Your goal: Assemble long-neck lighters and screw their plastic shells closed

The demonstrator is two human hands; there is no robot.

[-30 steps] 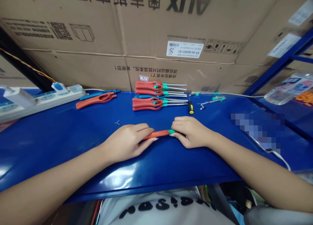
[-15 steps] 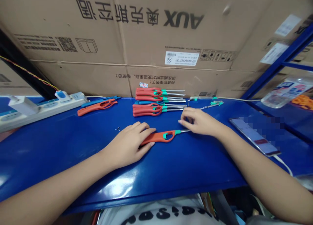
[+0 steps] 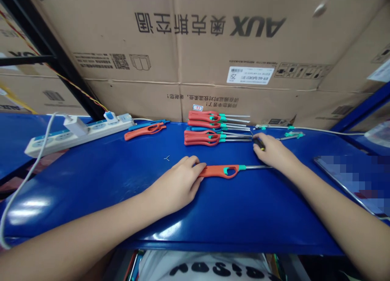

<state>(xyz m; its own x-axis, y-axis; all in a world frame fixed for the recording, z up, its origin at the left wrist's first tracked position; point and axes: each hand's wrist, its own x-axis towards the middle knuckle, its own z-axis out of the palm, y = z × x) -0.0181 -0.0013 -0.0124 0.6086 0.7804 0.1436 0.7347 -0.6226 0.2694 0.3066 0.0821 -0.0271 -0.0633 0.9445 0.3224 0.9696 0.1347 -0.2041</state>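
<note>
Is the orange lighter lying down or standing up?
Lying down: the orange lighter rests flat on the blue table, with the left hand on its end.

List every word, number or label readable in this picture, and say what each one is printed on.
"AUX": on the cardboard box, upside down.
"奥克斯空调": beside it, same box.
"25": on the white barcode label.
Too small or blurred to read: the small tag and the lettering on the white shirt.

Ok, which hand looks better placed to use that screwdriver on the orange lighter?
Probably the right. The right hand has its fingers around the black-and-yellow screwdriver, close to the lighter's metal tip. The left hand is holding down the orange lighter at its handle end, so it looks occupied.
</note>
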